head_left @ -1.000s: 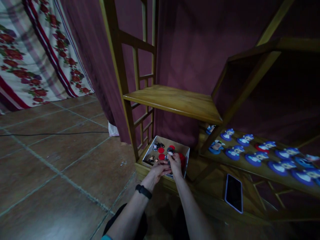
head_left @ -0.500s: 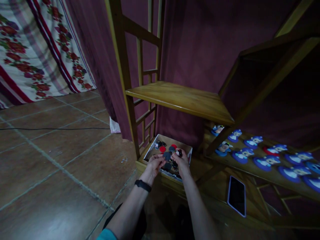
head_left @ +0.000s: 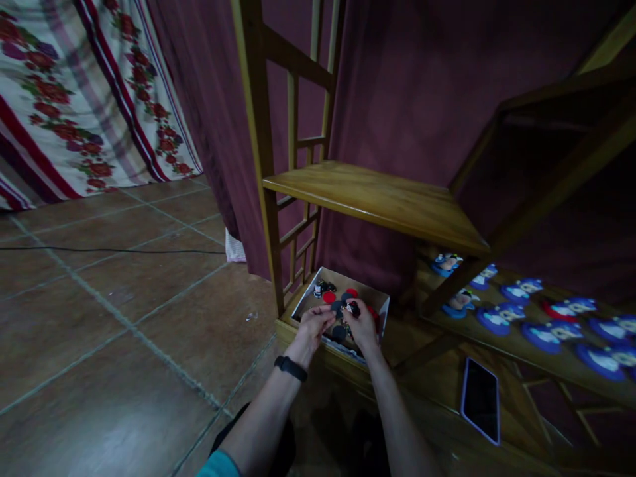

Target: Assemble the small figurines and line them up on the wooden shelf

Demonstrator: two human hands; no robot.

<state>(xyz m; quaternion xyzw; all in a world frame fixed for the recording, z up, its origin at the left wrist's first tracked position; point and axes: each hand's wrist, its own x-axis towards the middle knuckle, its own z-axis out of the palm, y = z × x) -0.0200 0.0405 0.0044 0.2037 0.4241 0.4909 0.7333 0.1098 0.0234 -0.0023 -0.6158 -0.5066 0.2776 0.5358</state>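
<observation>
Pinching a grey disc [head_left: 336,309] in the left hand [head_left: 317,323], over an open shallow cardboard box [head_left: 365,292] on the wooden bottom shelf [head_left: 285,328] with red discs [head_left: 328,297] inside, gripping a small black-and-white figurine [head_left: 353,309] in the right hand [head_left: 362,326], with purple-edged smartphone [head_left: 480,401] and blue-based figurines [head_left: 551,333] farther right.

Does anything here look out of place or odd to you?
Two small things. A pale scrap lies loose on the tiled floor, like litter. One figurine at right has a red base, while its neighbours have blue ones. I see no clear damage, though the pieces in the box are too small to judge.
</observation>
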